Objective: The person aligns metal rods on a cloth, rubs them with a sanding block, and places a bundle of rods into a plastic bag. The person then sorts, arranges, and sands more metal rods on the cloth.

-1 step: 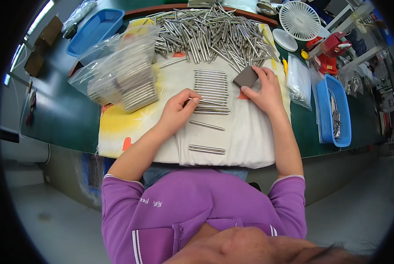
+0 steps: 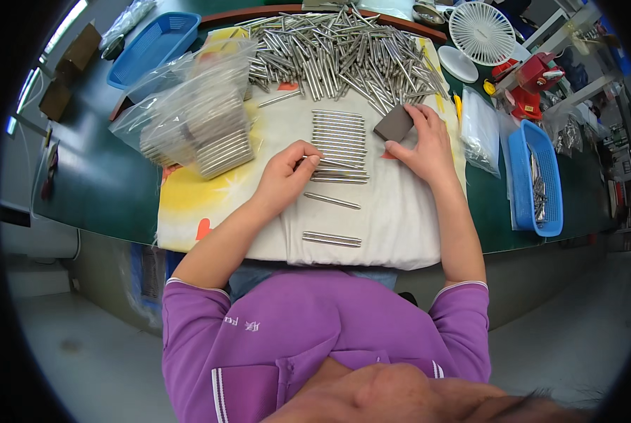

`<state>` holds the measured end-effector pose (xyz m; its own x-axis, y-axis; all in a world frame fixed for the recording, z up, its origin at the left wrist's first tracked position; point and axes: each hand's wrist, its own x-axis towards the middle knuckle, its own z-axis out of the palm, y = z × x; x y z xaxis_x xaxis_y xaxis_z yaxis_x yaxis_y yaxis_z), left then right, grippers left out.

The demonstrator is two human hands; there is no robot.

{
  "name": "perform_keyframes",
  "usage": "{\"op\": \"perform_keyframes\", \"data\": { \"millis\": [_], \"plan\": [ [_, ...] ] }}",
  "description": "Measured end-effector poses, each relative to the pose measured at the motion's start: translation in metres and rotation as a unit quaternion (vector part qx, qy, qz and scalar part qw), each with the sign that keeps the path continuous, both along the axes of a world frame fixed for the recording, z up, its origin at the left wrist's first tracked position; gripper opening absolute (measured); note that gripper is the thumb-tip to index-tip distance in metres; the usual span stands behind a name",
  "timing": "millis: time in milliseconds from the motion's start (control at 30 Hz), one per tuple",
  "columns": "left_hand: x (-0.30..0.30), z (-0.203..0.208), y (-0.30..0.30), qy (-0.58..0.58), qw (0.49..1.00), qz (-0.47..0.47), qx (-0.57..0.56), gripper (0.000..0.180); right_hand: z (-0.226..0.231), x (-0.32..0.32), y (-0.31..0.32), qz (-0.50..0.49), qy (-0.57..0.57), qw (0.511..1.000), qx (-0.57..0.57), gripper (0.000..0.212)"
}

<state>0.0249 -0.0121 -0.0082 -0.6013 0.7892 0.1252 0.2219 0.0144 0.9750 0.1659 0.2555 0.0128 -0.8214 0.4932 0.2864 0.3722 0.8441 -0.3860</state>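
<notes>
Centrally, the left hand [image 2: 291,171] is nearly closed, thumb and forefinger pinched on the left end of a slanted rod [image 2: 344,165] that lies over the lower part of a row of rods [image 2: 338,132]. The row runs down the middle of the frame, its rods set level and side by side.

To the right of it, the right hand [image 2: 425,148] is half open, its fingers and thumb around the right side of a dark block [image 2: 393,125], which sits tilted just beside the row. Below the row lies a lone rod [image 2: 332,201], sloping slightly down to the right; lower down, a pair of rods [image 2: 332,240] lies together near the front edge of the cloth [image 2: 393,218].

A big heap [image 2: 344,56] of loose rods fills the top centre. At upper left, clear bags [image 2: 224,134] packed with rods rest on the cloth, with a blue basket [image 2: 153,53] behind them. At the right, a second basket [image 2: 552,183] holds metal pieces, near a flat clear packet [image 2: 479,134]. A white fan [image 2: 481,33] stands at upper right, on the green table [image 2: 83,197].
</notes>
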Motion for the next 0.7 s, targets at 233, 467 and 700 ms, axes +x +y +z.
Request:
{"op": "perform_keyframes", "data": {
  "millis": [233, 467, 700],
  "plan": [
    [0.0, 0.0, 0.001, -0.036, 0.999, -0.019, 0.015, 0.012, 0.007, -0.002, -0.018, 0.075, 0.112, 0.991, -0.017, 0.075],
    [0.005, -0.001, 0.002, -0.141, 0.988, -0.056, 0.019, 0.012, 0.022, 0.004, -0.085, 0.311, 0.115, 0.942, -0.053, 0.064],
    [0.011, 0.0, 0.001, -0.056, 0.997, -0.056, 0.013, 0.01, 0.027, 0.007, -0.086, 0.312, 0.142, 0.939, -0.027, 0.061]
  ]
}}
